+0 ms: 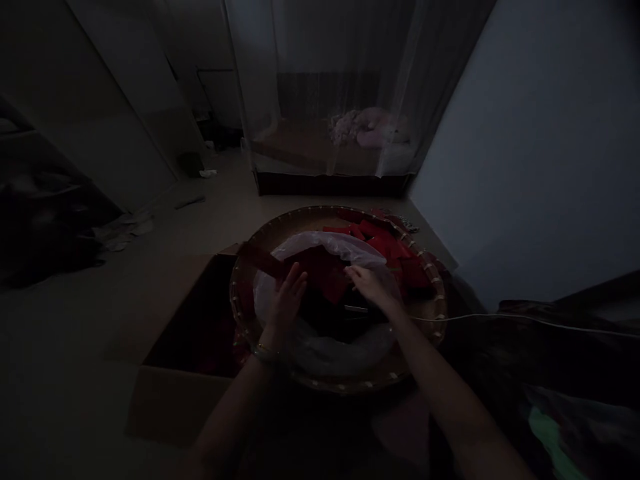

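Note:
In the dim light, a round woven bamboo tray point(340, 387) holds a crumpled clear plastic bag point(325, 360) spread open. Over the bag's dark middle lies a flat red packet point(323, 270). My left hand point(287, 297), with bracelets at the wrist, has its fingers stretched out at the packet's left side. A blurred dark red strip point(261, 259) lies just beyond it, near the tray's left rim; whether the hand touches it is unclear. My right hand point(369, 285) has its fingertips pinched together at the packet's right edge. A small pale bar point(356, 309) shows below.
More red packets point(385, 243) pile at the tray's far right. An open cardboard box point(175, 393) stands at the left. A white cable point(480, 315) runs off to the right. Beyond are a netted bed point(325, 150), a pale wall point(530, 147) and dark clutter point(45, 227).

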Demonstrator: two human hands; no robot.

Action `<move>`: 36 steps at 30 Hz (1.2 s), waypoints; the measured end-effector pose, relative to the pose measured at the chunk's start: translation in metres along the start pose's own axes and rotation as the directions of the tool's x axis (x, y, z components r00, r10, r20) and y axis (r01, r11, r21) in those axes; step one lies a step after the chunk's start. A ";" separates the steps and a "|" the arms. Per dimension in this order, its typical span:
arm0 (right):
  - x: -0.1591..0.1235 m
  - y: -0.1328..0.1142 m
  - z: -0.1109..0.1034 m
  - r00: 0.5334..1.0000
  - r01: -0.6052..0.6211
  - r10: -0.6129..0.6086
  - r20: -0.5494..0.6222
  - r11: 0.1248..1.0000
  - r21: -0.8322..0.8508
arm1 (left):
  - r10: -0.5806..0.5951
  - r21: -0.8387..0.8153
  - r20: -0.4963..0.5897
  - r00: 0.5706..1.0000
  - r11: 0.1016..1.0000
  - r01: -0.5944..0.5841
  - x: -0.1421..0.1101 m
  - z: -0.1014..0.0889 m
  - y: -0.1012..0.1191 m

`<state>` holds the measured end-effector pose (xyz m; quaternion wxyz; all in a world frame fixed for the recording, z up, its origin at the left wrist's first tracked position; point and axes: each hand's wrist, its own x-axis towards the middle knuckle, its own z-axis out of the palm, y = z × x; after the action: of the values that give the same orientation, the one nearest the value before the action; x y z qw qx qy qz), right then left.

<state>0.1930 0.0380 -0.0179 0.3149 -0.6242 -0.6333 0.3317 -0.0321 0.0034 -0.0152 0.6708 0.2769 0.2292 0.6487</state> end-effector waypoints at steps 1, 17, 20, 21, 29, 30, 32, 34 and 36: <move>-0.003 0.002 0.007 0.997 0.079 -0.079 0.000 0.989 -0.128 | -0.015 -0.014 0.014 1.000 1.000 0.016 0.001 -0.002 0.001; -0.007 0.010 0.039 0.992 0.117 -0.067 0.102 0.770 -0.627 | -0.277 0.210 -0.064 0.959 0.936 0.284 0.005 -0.001 -0.012; -0.006 0.005 0.032 0.983 0.173 -0.096 0.157 0.764 -0.622 | -0.280 0.234 -0.071 0.957 0.928 0.289 0.004 -0.003 -0.012; -0.006 0.003 0.029 0.979 0.195 -0.110 0.172 0.758 -0.623 | -0.280 0.242 -0.072 0.957 0.926 0.289 0.004 -0.003 -0.012; -0.008 -0.008 0.011 0.947 0.270 -0.312 -0.080 0.905 -0.329 | -0.185 0.341 -0.073 0.980 0.919 0.199 0.006 -0.006 -0.019; -0.009 -0.009 0.015 0.939 0.281 -0.315 -0.135 0.933 -0.223 | -0.166 0.378 -0.069 0.984 0.908 0.180 0.006 -0.006 -0.021; -0.014 -0.012 0.027 0.937 0.286 -0.286 -0.200 0.958 -0.029 | -0.145 0.471 -0.061 0.987 0.868 0.157 0.006 -0.005 -0.023; -0.021 -0.014 0.041 0.946 0.257 -0.234 -0.225 0.964 0.076 | -0.140 0.568 -0.036 0.989 0.812 0.136 0.005 -0.004 -0.024; -0.030 -0.017 0.053 0.945 0.231 -0.203 -0.258 0.969 0.082 | -0.132 0.646 0.005 0.991 0.757 0.098 0.004 -0.003 -0.023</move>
<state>0.1405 0.0068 -0.0344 0.4605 -0.5686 -0.6344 0.2493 -0.0165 0.0073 -0.0322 0.5789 0.4919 0.4376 0.4811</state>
